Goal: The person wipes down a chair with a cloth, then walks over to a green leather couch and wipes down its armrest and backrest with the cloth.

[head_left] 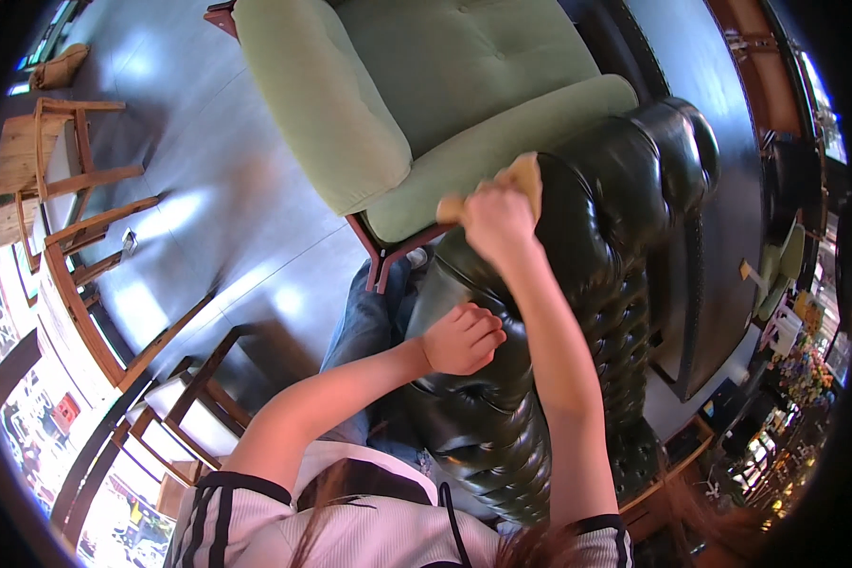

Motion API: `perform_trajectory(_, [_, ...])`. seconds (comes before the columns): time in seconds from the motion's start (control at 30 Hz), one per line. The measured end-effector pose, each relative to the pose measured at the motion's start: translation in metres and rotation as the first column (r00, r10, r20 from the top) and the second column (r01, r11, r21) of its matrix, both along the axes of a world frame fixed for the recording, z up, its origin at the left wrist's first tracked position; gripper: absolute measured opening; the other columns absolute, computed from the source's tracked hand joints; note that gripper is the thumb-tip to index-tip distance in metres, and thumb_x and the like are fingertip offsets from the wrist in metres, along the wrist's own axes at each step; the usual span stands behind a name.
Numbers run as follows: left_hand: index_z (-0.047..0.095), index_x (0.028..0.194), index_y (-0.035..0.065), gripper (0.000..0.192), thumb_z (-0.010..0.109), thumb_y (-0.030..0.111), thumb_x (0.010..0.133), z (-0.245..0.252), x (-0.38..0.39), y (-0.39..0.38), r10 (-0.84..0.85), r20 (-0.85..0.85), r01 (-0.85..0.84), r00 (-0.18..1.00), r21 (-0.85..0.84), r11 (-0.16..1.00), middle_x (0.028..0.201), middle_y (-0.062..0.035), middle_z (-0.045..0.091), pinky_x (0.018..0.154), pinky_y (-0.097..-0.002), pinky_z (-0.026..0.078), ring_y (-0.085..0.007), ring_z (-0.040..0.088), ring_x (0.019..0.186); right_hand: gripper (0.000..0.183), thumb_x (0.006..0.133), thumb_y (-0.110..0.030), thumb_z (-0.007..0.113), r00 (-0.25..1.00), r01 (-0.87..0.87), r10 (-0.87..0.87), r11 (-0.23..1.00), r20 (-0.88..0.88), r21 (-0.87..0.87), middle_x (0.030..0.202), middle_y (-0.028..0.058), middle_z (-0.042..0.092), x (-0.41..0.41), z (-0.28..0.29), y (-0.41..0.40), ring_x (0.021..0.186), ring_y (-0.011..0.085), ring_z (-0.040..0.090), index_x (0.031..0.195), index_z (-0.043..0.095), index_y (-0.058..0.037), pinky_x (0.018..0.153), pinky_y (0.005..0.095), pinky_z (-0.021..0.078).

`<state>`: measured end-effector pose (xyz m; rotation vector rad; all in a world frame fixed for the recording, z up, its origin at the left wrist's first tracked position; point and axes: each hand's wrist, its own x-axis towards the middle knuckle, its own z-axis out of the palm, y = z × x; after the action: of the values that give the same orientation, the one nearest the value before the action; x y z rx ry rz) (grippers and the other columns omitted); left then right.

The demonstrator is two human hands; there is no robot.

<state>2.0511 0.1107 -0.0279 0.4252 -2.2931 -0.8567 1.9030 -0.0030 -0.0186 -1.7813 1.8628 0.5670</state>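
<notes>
My right hand [498, 213] grips a yellow cloth [529, 177], which sticks out on both sides of the fist. Hand and cloth are slightly blurred, over the rolled top of a dark button-tufted leather sofa [575, 199]. Lower down, my left hand [466, 339] rests by the same glossy leather with its fingers curled in. Nothing shows in it, though its palm is hidden. Beyond the right hand stands an armchair with green upholstery [461, 71] and a reddish-brown frame [380, 259], close against the leather sofa.
Wooden chairs [89, 177] stand on the grey floor [206, 142] to the left. A dark-framed chair [199, 405] with a pale seat is nearer at lower left. Along the right lie a dark panel-like surface [717, 213] and a bunch of flowers [806, 376].
</notes>
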Motion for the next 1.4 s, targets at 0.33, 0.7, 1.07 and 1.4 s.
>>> perform_trajectory(0.33, [0.058, 0.092, 0.006, 0.023, 0.063, 0.011, 0.069, -0.003, 0.006, -0.004, 0.089, -0.156, -0.061, 0.984, 0.172, 0.983, 0.091, -0.0057, 0.055, 0.076, -0.0339, 0.048, -0.0227, 0.055, 0.086, 0.029, 0.088, -0.027, 0.052, 0.934, 0.243, -0.146, 0.929, 0.325, -0.28, 0.077, 0.0211, 0.063, -0.081, 0.055, -0.053, 0.081, 0.0346, 0.061, 0.09, 0.065, -0.0011, 0.082, 0.0431, 0.0461])
perform_trajectory(0.7, [0.057, 0.097, 0.0046, 0.03, 0.064, 0.017, 0.07, -0.001, -0.005, -0.002, 0.095, -0.215, -0.062, 0.972, 0.157, 0.986, 0.098, -0.0071, 0.055, 0.081, -0.0363, 0.046, -0.0245, 0.055, 0.091, 0.052, 0.087, -0.049, 0.048, 0.944, -0.173, 0.016, 0.875, 0.331, 0.453, 0.087, 0.0219, 0.066, 0.065, -0.014, 0.025, 0.087, 0.0366, 0.064, 0.088, 0.069, -0.0018, 0.082, 0.0429, 0.0485])
perform_trajectory(1.07, [0.057, 0.093, 0.0039, 0.028, 0.063, 0.014, 0.067, 0.002, -0.002, -0.004, 0.107, -0.219, -0.062, 0.97, 0.205, 0.977, 0.091, -0.0066, 0.055, 0.077, -0.0338, 0.046, -0.0231, 0.054, 0.086, 0.059, 0.079, -0.056, 0.055, 0.968, 0.208, -0.169, 0.954, -0.188, 0.216, 0.087, 0.0211, 0.067, -0.054, -0.011, -0.076, 0.088, 0.0334, 0.065, 0.086, 0.068, 0.0011, 0.081, 0.0419, 0.0491])
perform_trajectory(1.4, [0.057, 0.096, 0.0077, 0.027, 0.063, 0.014, 0.07, 0.0, 0.001, -0.002, 0.054, -0.113, -0.029, 0.992, 0.219, 0.975, 0.095, -0.0055, 0.053, 0.079, -0.0366, 0.044, -0.0232, 0.052, 0.089, 0.024, 0.073, -0.027, 0.063, 0.959, -0.256, 0.214, 0.934, 0.184, 0.249, 0.085, 0.016, 0.068, 0.051, -0.014, -0.005, 0.08, 0.0321, 0.066, 0.082, 0.07, -0.0054, 0.075, 0.0402, 0.0518])
